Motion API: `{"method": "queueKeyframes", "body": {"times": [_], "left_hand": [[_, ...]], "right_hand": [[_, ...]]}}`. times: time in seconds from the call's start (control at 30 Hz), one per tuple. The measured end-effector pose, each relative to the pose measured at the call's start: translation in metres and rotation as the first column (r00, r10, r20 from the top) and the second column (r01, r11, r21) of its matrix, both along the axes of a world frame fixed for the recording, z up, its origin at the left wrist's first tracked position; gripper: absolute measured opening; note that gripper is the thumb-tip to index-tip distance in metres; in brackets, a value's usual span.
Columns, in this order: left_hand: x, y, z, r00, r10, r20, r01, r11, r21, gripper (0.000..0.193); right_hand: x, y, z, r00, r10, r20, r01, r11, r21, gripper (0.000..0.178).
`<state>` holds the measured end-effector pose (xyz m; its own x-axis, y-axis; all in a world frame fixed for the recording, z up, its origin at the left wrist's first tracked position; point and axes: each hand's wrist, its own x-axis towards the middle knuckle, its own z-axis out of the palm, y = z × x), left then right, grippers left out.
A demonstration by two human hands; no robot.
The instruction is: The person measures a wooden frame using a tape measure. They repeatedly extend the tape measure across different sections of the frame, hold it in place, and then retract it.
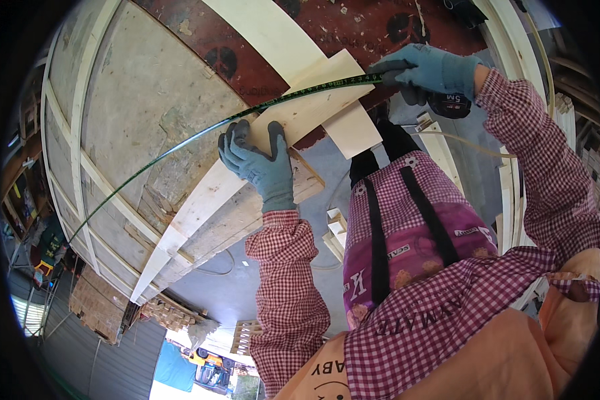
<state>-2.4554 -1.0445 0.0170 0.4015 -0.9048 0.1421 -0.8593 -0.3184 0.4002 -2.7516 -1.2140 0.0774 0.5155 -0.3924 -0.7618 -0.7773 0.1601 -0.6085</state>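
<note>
My right hand (pixel 428 70), in a blue-grey glove with dark fingertips, is closed on a tape measure; its dark case (pixel 450 105) hangs under the palm. From there the green-black tape blade (pixel 313 89) arcs far out to the left, crossing a long pale wooden board (pixel 210 193). My gloved left hand (pixel 259 163) rests on that board, thumb and fingers apart, its fingertips close to the blade. I cannot tell whether they touch it. A short pale piece of wood (pixel 353 130) sticks out under the board's near right end.
A large worn sheet panel (pixel 160 87) on the left is bordered by a pale wooden frame (pixel 83 87). Beyond the board lies a dark red printed panel (pixel 373 23). Timber strips (pixel 507 193) stand on the right, and lumber is stacked (pixel 100 300) at the lower left.
</note>
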Motion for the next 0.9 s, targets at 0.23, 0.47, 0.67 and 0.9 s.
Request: {"method": "queueKeyframes", "body": {"times": [0.23, 0.47, 0.67, 0.9], "left_hand": [[0.001, 0.000, -0.003, 0.997, 0.013, -0.077, -0.014, 1.000, -0.012, 0.076], [0.000, 0.000, -0.003, 0.990, 0.062, -0.128, -0.063, 0.998, -0.002, 0.078], [0.001, 0.006, 0.001, 0.958, 0.026, -0.286, -0.061, 0.992, -0.115, 0.078], [0.011, 0.006, 0.022, 0.966, -0.237, 0.106, 0.241, 0.970, -0.030, 0.094]], "right_hand": [[0.004, 0.007, 0.004, 0.995, -0.094, 0.028, 0.093, 0.996, 0.016, 0.039], [0.001, 0.006, -0.006, 0.999, 0.024, 0.026, -0.021, 0.995, -0.097, 0.039], [0.008, 0.001, 0.011, 1.000, -0.022, 0.005, 0.022, 0.995, 0.093, 0.045], [0.006, 0.001, 0.000, 0.999, -0.003, -0.044, 0.005, 0.998, 0.061, 0.043]]}}
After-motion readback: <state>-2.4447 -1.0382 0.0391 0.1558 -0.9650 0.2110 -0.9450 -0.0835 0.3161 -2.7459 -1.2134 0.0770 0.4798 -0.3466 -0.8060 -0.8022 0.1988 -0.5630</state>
